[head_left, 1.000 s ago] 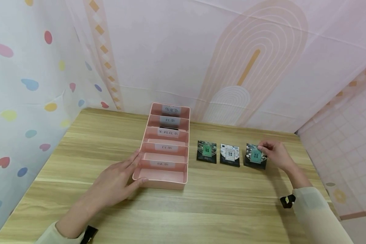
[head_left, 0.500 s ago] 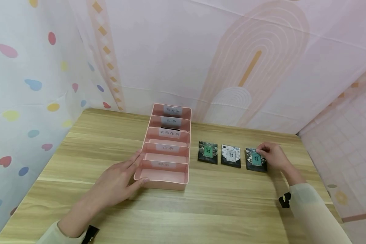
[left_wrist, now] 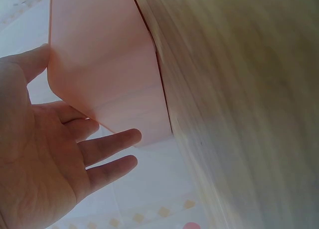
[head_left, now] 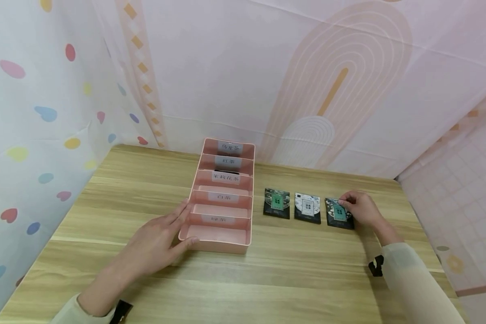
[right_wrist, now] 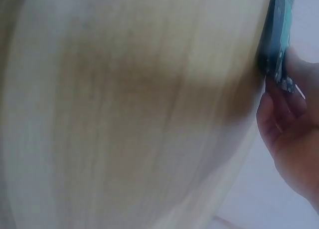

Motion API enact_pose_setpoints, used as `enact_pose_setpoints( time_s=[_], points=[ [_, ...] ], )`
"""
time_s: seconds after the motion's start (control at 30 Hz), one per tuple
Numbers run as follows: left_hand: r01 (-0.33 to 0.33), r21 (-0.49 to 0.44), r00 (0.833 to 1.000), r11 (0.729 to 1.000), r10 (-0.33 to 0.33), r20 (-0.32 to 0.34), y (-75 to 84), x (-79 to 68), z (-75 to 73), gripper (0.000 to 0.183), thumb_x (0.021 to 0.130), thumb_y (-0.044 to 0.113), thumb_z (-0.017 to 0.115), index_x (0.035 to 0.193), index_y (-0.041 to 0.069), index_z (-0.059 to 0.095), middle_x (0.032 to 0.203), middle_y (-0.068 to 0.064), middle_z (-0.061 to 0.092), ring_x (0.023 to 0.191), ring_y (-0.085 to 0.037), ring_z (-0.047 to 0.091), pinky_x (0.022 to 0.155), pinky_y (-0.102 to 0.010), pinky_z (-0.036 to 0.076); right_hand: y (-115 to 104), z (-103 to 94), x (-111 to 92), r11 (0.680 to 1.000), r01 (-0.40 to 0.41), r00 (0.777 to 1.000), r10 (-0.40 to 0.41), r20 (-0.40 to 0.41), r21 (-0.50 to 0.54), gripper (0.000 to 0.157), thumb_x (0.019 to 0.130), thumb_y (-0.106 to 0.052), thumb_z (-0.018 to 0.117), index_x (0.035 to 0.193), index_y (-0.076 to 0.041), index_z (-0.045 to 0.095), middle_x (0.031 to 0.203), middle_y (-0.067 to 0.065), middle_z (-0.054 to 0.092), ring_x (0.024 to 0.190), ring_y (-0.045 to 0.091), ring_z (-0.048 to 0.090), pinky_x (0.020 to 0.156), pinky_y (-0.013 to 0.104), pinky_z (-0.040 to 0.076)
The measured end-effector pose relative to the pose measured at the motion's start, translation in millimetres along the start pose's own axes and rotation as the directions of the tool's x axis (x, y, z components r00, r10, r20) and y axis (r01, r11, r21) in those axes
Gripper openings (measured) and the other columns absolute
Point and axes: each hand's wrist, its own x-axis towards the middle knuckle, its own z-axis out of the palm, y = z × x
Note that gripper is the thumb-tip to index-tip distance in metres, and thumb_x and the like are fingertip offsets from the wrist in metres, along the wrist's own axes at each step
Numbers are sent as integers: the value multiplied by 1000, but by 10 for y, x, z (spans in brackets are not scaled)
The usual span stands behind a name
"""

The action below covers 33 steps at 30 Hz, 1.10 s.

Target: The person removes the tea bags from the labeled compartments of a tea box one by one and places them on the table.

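Observation:
My left hand [head_left: 154, 245] rests at the near left corner of a pink divided box [head_left: 216, 246], its thumb at the front rim and its fingers along the left side. In the left wrist view those fingers look mostly straight against the box wall [left_wrist: 107, 64]. Over on the right, my right hand [head_left: 364, 209] pinches the upper right edge of a dark tea packet with a teal label [head_left: 339, 213]. From the right wrist view, the thumb lies on the packet's [right_wrist: 279, 39] face and the fingers are beneath its edge. The packet is close over the table.
A tea packet with a green label [head_left: 276, 203] and a white-topped tea packet [head_left: 307, 208] lie in a row between box and right hand. Each box divider bears a paper label [head_left: 225, 177]. A dark item [head_left: 227, 171] shows in a rear compartment. Patterned curtains [head_left: 227, 81] border the wooden table [head_left: 267, 279].
The teal-labelled packet's far edge has come down and it lies flatter, with my right hand slightly lower. My left hand stays on the box. The view has shifted slightly.

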Motion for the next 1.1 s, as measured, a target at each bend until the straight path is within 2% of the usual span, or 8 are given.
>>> enact_pose_setpoints(
  time_s=[0.53,0.83,1.1],
  points=[
    [-4,-3,1000,1000,4,-6,1,-2,-8,81,101,48,67,159,-2,40,160,-20,45,127,-42,63,103,-58,52,10,28,35,999,-12,1000,12,-4,-38,15,104,-11,67,104,3,73,94,13,71,82,22,60,70,37,50],
    [2,-8,1000,1000,-2,0,5,-4,-6,81,101,49,66,158,-3,42,161,-20,44,128,-41,62,103,-57,52,68,-60,22,998,-34,999,34,-3,-56,20,105,-15,66,107,4,72,98,16,73,93,33,67,74,38,55],
    [-3,-7,1000,1000,3,-4,7,-1,-7,80,101,49,66,157,-3,42,160,-20,44,128,-41,62,103,-57,52,18,-141,3,999,-30,1000,30,-6,-31,19,105,-12,65,110,6,71,98,17,73,88,29,66,68,34,54]
  ],
)
